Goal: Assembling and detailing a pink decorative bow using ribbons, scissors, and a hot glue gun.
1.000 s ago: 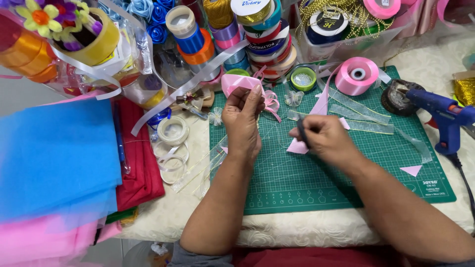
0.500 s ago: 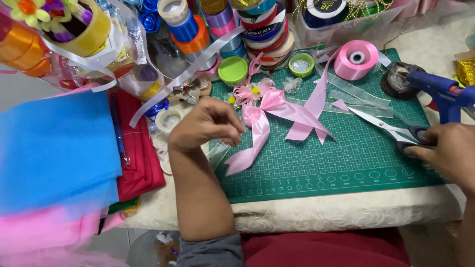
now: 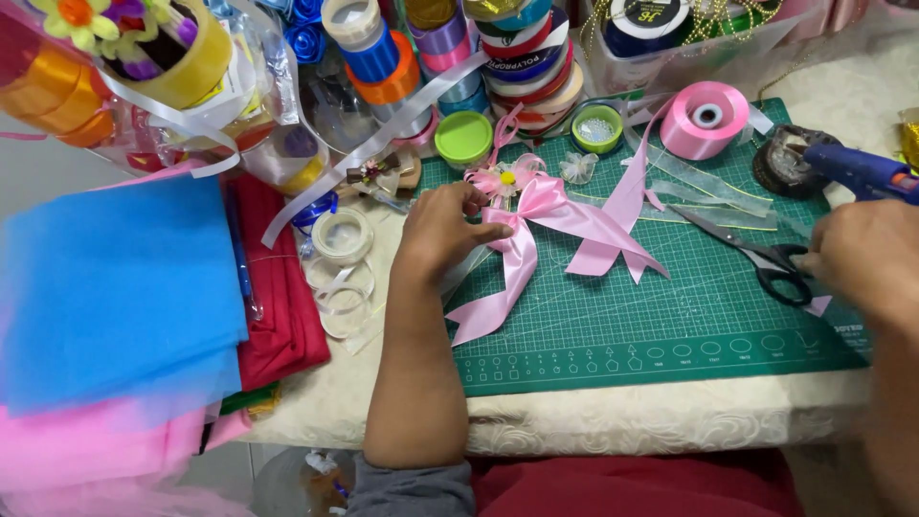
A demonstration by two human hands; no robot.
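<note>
My left hand (image 3: 445,225) pinches the knot of a pink satin ribbon bow (image 3: 550,206) that lies on a green cutting mat (image 3: 670,325). The bow's tails trail down and to the right across the mat. A small pink flower trim (image 3: 503,179) sits just above the bow. At the right edge my right hand (image 3: 862,258) touches the handles of black scissors (image 3: 747,244), which lie flat on the mat. Whether its fingers grip them is unclear.
A pink ribbon roll (image 3: 704,120), a blue glue gun (image 3: 857,168), a green-lidded jar (image 3: 463,137) and stacked ribbon spools (image 3: 522,57) line the back. Clear tape rolls (image 3: 342,235), red cloth (image 3: 282,297) and blue sheet material (image 3: 115,287) lie to the left.
My right hand has left the ribbon and gone to the mat's right edge with the scissors. The bow now lies spread on the mat under my left hand.
</note>
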